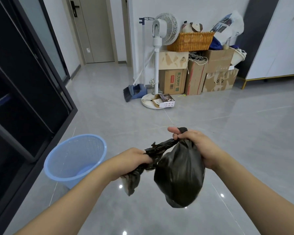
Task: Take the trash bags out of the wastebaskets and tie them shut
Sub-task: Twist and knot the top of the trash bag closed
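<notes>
You have the black trash bag (180,173) up in the air between your two hands, clear of the floor (227,133). Your right hand (195,146) has its fingers curled tight round the gathered neck, thumb stretched out forward, and a short tip of plastic sticks up just past your knuckles. The full, rounded body of the bag hangs straight below those fingers. Your left hand (134,158) is closed in a fist round a twisted strip of the bag's top; that strip runs taut from your left fingers up to your right ones, and its loose end dangles under your left palm. The blue wastebasket (75,160) stands on the floor just beyond your left wrist, unlined.
</notes>
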`<state>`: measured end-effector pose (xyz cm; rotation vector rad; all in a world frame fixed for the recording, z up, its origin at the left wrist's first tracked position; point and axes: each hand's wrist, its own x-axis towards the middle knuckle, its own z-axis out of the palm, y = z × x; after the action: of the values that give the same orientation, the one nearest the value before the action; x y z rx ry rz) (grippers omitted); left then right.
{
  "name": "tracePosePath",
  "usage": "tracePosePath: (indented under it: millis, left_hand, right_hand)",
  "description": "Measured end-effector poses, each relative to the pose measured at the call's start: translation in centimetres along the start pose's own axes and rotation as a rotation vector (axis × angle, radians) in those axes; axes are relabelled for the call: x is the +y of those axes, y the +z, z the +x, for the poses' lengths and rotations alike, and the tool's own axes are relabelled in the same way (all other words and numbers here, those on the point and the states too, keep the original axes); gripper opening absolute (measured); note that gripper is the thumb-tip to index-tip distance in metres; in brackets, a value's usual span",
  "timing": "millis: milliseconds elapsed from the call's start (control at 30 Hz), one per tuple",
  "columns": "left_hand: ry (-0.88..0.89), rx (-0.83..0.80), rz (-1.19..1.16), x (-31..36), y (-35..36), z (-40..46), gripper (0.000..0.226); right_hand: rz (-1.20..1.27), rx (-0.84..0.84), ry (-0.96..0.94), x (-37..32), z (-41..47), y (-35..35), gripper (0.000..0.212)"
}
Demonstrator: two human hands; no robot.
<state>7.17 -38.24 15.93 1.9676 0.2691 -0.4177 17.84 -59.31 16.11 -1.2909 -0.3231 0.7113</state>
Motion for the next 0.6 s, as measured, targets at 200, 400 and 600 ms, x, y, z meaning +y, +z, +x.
tracePosePath:
  millis: [200, 400, 600]
  left_hand:
    - [0.164, -0.341, -0.78, 3.3, 0.3, -2.4, 0.03]
    - [0.136, 0.168, -0.417, 2.5, 0.3, -0.2, 0.039]
    - [0.141, 0.294, 0.696, -0.3, -2.5, -0.5, 0.02]
  right_hand:
    - [-1.014, 0.095, -0.12, 1.4, 0.3, 0.4, 0.022]
    - [-0.913, -0.023, 0.026, 1.1, -0.1, 0.9, 0.023]
    - [-0.497, 0.042, 0.14, 0.9, -0.6, -1.1, 0.017]
